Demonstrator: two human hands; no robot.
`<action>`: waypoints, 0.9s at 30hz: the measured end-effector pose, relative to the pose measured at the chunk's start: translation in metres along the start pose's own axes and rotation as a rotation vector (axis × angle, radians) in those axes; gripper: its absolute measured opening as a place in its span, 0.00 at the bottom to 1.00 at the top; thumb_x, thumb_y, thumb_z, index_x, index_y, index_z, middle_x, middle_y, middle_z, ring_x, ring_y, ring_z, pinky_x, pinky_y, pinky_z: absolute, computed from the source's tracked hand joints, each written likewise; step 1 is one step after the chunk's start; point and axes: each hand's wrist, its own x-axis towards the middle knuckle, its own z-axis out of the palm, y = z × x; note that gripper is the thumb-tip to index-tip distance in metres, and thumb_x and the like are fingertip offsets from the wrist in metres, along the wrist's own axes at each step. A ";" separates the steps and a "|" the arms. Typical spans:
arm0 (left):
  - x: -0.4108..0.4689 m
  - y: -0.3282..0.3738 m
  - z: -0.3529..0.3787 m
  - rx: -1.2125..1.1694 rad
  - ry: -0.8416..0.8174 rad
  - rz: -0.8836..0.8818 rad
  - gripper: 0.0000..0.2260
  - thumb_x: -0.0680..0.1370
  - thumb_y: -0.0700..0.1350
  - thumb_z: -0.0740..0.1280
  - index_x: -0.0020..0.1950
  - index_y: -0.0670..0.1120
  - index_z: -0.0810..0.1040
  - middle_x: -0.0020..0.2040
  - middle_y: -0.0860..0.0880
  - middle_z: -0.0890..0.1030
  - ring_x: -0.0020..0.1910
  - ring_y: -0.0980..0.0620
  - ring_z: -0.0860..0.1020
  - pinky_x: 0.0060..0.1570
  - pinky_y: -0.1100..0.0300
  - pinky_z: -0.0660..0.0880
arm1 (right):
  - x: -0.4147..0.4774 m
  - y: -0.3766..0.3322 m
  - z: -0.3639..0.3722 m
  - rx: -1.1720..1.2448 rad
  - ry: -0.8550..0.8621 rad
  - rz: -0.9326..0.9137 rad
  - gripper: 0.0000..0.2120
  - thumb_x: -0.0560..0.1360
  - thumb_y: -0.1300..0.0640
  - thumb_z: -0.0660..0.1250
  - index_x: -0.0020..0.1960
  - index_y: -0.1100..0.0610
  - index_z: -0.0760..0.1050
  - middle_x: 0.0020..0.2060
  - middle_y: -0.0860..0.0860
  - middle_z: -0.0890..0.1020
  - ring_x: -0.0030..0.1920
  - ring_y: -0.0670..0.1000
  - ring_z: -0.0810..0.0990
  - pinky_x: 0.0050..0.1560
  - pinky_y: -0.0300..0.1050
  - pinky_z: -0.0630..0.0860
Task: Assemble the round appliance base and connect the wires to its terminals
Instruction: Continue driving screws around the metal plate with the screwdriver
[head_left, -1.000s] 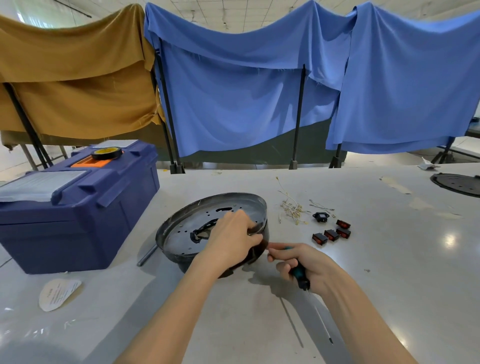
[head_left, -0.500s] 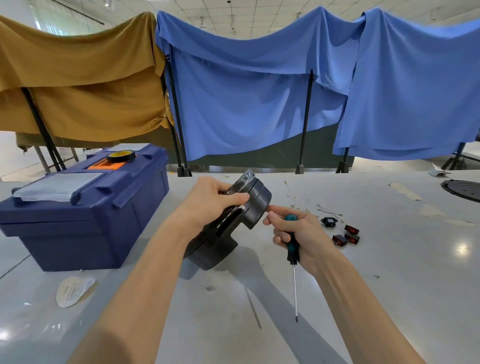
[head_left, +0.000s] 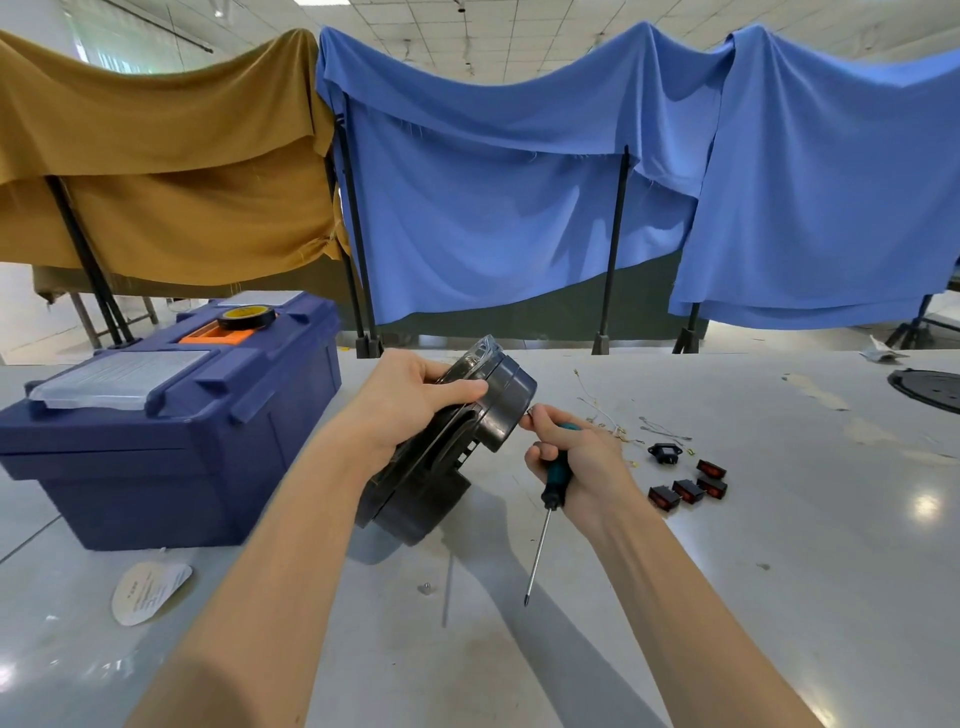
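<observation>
Left hand clamps over the top rim of the round base, thumb on the near face and fingers wrapped across the edge, so the piece stands tipped up on its side rather than lying flat. My read is that this turns the side wall out toward the other hand. Right hand has its lower fingers curled around the teal-and-black screwdriver, with the shaft pointing down and back toward the person, parked rather than working. Meanwhile its thumb and forefinger pinch at a spot on the base's wall just right of the left-hand grip. Something tiny sits between those fingertips, too small to name. It looks like a fastener being started by hand before the tool comes round. The base itself is dark grey plastic, stepped in two rings, with a shiny metal plate showing at the rim above the left fingers and a boxy lug hanging below the wrist. Whether its lower edge touches the table I cannot tell. Wires lie loose just beyond the right knuckles, unconnected, and the red-faced switches wait further right of that hand. One small screw lies below the base, near the screwdriver's tip.
</observation>
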 end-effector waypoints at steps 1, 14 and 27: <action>0.000 0.000 -0.001 -0.007 -0.005 0.000 0.04 0.74 0.44 0.74 0.45 0.44 0.87 0.36 0.47 0.85 0.34 0.53 0.84 0.32 0.65 0.77 | 0.001 0.001 0.001 0.003 0.001 0.002 0.01 0.76 0.69 0.68 0.45 0.66 0.78 0.31 0.55 0.83 0.21 0.45 0.66 0.27 0.36 0.74; 0.002 -0.005 -0.009 -0.052 -0.026 0.015 0.03 0.74 0.44 0.73 0.43 0.49 0.87 0.39 0.46 0.86 0.37 0.49 0.85 0.35 0.60 0.81 | 0.006 0.011 0.020 0.163 0.092 0.018 0.03 0.76 0.66 0.69 0.44 0.65 0.77 0.27 0.52 0.81 0.19 0.44 0.68 0.26 0.36 0.75; 0.002 -0.007 -0.019 -0.090 -0.048 -0.012 0.03 0.74 0.45 0.73 0.43 0.50 0.87 0.41 0.43 0.86 0.39 0.46 0.85 0.36 0.57 0.81 | 0.007 0.019 0.036 0.191 0.198 0.009 0.03 0.75 0.65 0.71 0.45 0.65 0.78 0.37 0.57 0.81 0.19 0.44 0.68 0.26 0.37 0.76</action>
